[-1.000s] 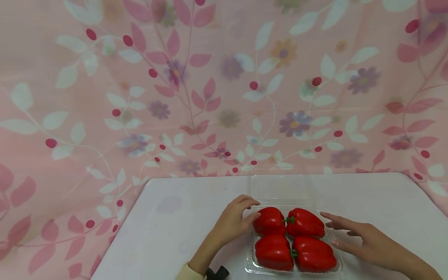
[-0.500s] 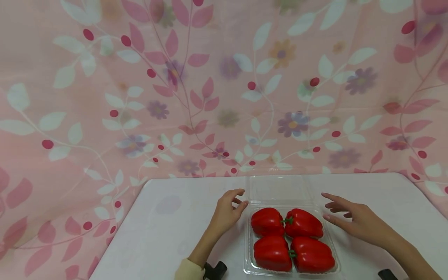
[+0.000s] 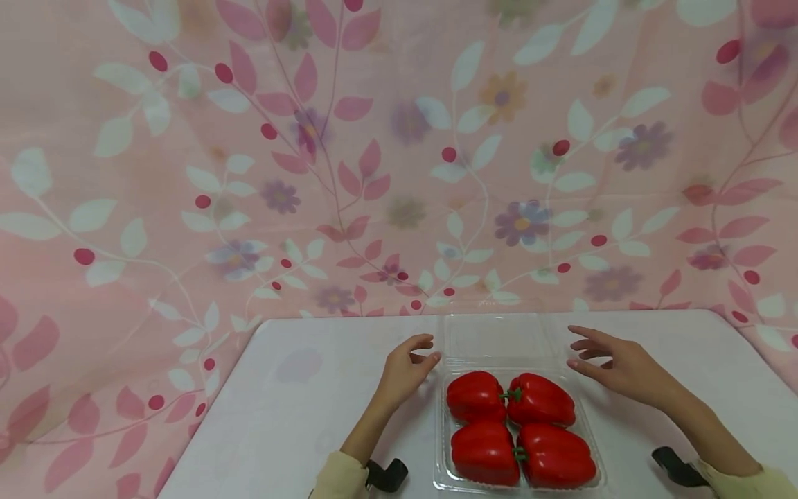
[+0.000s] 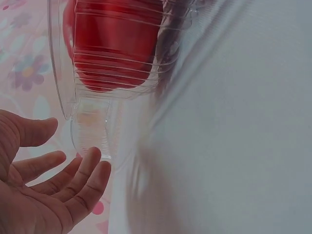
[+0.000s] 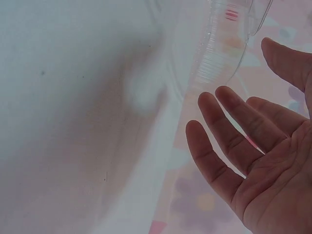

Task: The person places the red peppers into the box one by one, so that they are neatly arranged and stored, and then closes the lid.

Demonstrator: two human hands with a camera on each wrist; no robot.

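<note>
Several red bell peppers (image 3: 485,452) lie in two rows inside a clear plastic clamshell box (image 3: 440,450), their green stems turned toward the middle. The lid (image 3: 497,337) is folded back flat on the far side. To the left of the lid hinge, my left hand (image 3: 401,372) hovers with loosely bent fingers and holds nothing. My right hand (image 3: 623,367) is held on the other side of the lid, fingers relaxed, apart from the box. In the left wrist view a pepper (image 4: 114,44) shows through the ribbed box wall. The right wrist view catches the lid's corner (image 5: 219,46) beyond the fingertips.
A white table (image 3: 312,416) bears the box close to its front edge. Behind it hangs a pink curtain (image 3: 349,173) with leaves and flowers. Black wrist camera mounts (image 3: 388,476) stick out near both sleeves.
My left hand has left the far-left pepper and drawn back to the left. The right hand has moved away from the box's right side, toward the lid. The peppers stay in place.
</note>
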